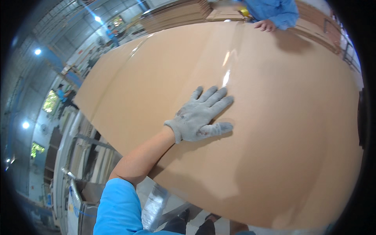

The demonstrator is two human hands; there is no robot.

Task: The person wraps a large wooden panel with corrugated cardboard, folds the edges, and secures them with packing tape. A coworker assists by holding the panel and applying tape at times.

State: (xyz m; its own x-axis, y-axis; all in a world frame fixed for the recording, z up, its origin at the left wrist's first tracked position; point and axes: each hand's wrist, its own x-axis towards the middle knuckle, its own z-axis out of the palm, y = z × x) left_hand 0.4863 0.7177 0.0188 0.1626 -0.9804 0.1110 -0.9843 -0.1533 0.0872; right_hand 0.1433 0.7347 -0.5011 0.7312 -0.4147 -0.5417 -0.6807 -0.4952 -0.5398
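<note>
My left hand, in a grey knit glove with dark stains on it, lies palm down on a large sheet of brown cardboard. Its fingers are spread and the thumb points to the right. Just past the fingertips, a shiny strip of clear tape runs over the cardboard toward the far edge. Farther left, a second glossy strip crosses the sheet. My right hand is out of the picture.
At the far edge a co-worker's bare hand rests on the sheet, below a blue sleeve. Something yellow shows beside it. Stacked cardboard stands behind. A carton is at the lower left; two people are farther off.
</note>
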